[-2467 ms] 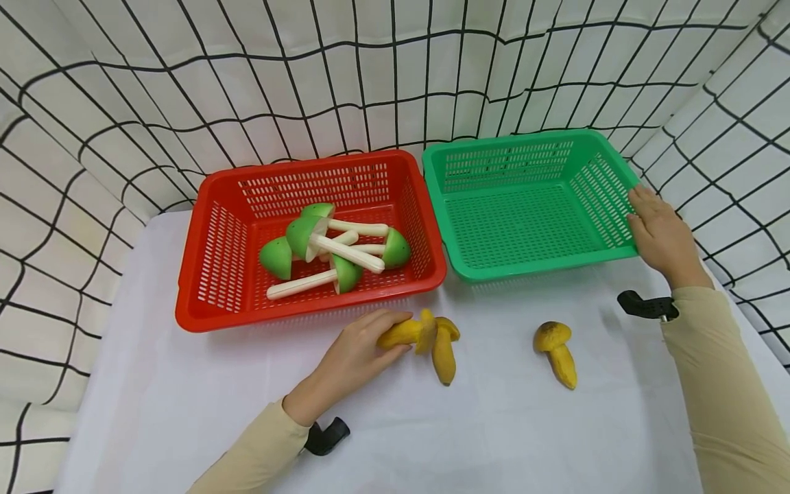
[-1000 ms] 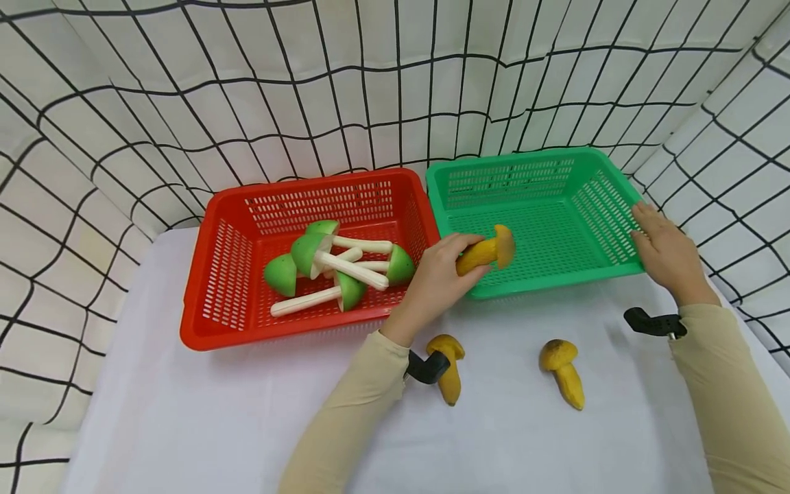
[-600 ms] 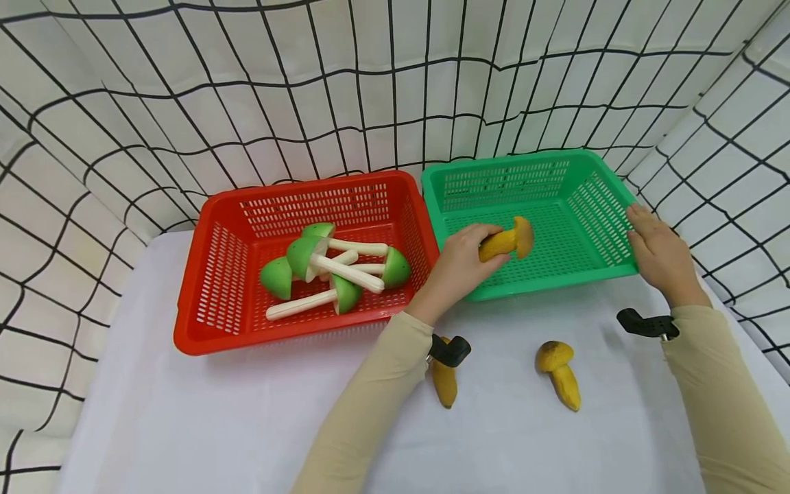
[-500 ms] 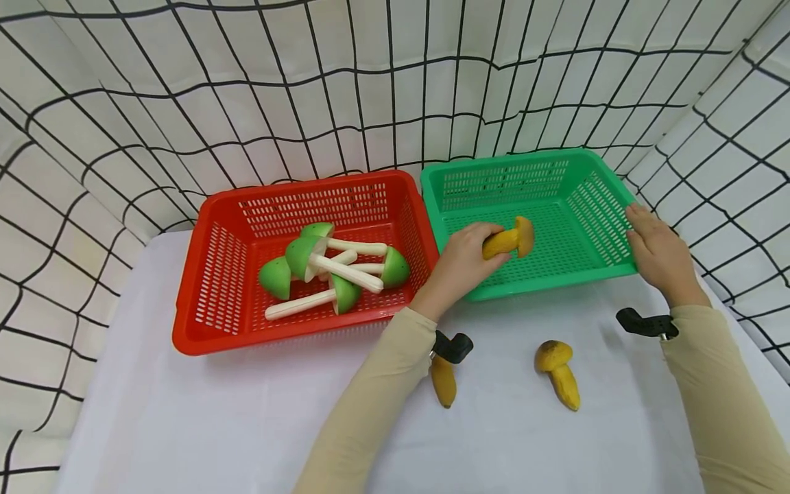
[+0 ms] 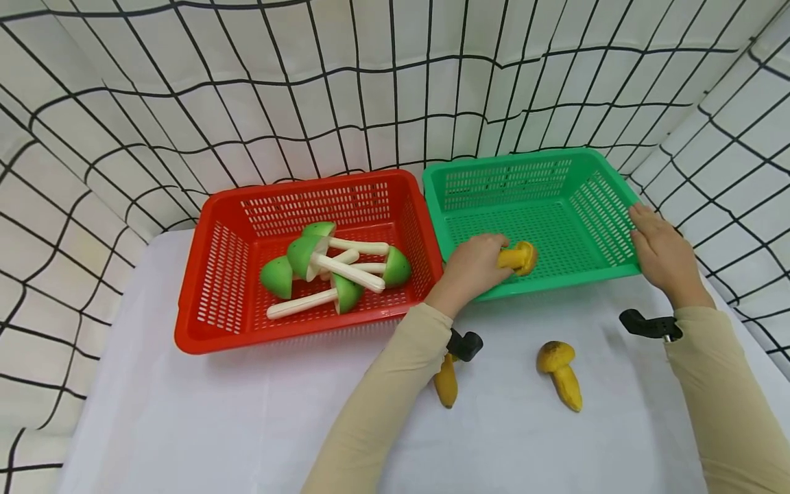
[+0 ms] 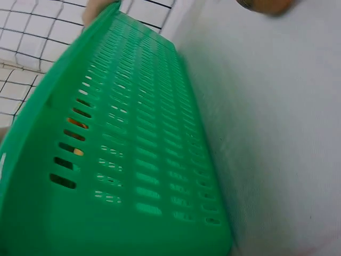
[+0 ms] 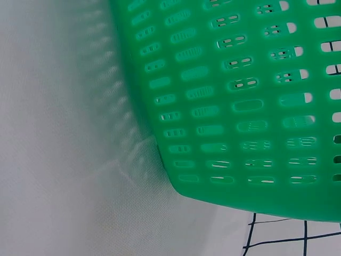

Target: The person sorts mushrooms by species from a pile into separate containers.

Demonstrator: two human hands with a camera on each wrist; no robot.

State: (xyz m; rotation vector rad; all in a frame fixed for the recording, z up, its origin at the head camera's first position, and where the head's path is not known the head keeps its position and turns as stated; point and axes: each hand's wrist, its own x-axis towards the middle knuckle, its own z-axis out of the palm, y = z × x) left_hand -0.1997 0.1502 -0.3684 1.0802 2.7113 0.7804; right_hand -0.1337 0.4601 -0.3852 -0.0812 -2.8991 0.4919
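In the head view my left hand (image 5: 478, 266) reaches over the near rim of the green basket (image 5: 595, 273). It holds a yellow toy mushroom (image 5: 521, 258) by the stem, low inside the basket with its cap to the right. My right hand (image 5: 668, 255) grips the basket's right rim. On the white cloth lies another yellow mushroom (image 5: 446, 385), partly hidden under the left wrist's camera. A third yellow mushroom (image 5: 560, 374) with a browned cap lies farther right. The left wrist view shows the slotted outer wall of the green basket (image 6: 138, 133).
A red basket (image 5: 212, 329) stands left of the green one, close against it, and holds several green-capped toy mushrooms (image 5: 308, 254) with white stems. Behind both baskets hangs a white wall covering (image 5: 370, 103) with a black grid. The right wrist view shows the green basket's end wall (image 7: 240, 122).
My left hand has picked up a yellow mushroom from the cloth, carried it right and up to the green basket, and lowered it inside. My right hand has stayed on the rim.
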